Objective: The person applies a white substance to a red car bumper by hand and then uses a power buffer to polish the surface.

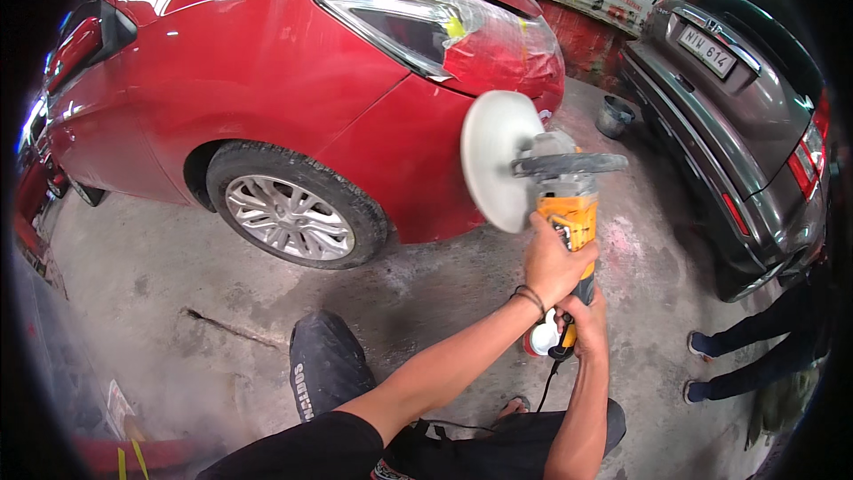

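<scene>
While held just off the red car (293,80) bumper, looked heavy, rigid and nose-weighted (soft white pad (494,158)): yellow polisher (569,213) best gripped as shown, left hand (555,262) clamped round body, right hand (582,324) closed on tail.

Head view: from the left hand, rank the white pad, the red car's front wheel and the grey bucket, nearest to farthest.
1. White pad: just above the left hand, on the polisher it holds.
2. Grey bucket: higher up, slightly right, on the floor between the cars.
3. Front wheel: far left, under the red car.
</scene>
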### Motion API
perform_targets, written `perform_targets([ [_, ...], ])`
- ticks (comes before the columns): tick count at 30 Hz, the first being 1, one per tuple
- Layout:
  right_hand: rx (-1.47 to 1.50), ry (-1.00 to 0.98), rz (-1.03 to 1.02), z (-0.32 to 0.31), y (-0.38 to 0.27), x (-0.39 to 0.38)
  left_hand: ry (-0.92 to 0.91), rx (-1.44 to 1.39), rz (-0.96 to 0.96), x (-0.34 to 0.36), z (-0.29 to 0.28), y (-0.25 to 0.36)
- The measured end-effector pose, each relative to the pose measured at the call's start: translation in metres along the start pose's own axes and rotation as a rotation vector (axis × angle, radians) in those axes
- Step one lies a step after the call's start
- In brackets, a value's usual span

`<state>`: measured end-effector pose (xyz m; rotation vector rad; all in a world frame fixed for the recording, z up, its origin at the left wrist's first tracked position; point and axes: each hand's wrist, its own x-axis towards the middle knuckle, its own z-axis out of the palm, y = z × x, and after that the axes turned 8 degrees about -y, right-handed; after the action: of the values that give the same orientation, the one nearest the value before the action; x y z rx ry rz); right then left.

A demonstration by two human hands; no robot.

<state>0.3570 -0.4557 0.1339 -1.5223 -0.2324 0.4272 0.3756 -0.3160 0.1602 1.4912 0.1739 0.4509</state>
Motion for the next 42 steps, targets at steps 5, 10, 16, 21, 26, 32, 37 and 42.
perform_targets([
  [5,0.127,0.044,0.053,0.025,0.007,-0.006,-0.05,0.116,-0.021,0.004,-0.016,0.004],
  [10,-0.056,-0.034,-0.082,0.046,0.016,-0.025,0.05,-0.105,0.195,-0.034,-0.053,0.013],
  [16,-0.31,-0.125,-0.217,0.144,0.033,-0.01,0.151,-0.295,0.149,-0.056,-0.16,0.004],
  [21,-0.102,-0.163,-0.242,0.211,0.101,0.008,0.108,-0.105,0.229,-0.061,-0.23,-0.035],
  [26,0.013,-0.068,-0.241,0.219,0.144,0.004,-0.052,0.056,0.171,-0.067,-0.225,-0.048],
  [32,0.325,0.082,-0.299,0.2,0.173,0.022,-0.19,0.295,0.062,-0.034,-0.167,-0.058],
  [37,0.583,0.074,-0.148,0.181,0.178,0.036,-0.175,0.402,0.095,-0.009,-0.117,-0.057],
  [42,0.452,0.052,-0.176,0.189,0.194,0.018,-0.197,0.523,0.084,-0.036,-0.16,-0.097],
])
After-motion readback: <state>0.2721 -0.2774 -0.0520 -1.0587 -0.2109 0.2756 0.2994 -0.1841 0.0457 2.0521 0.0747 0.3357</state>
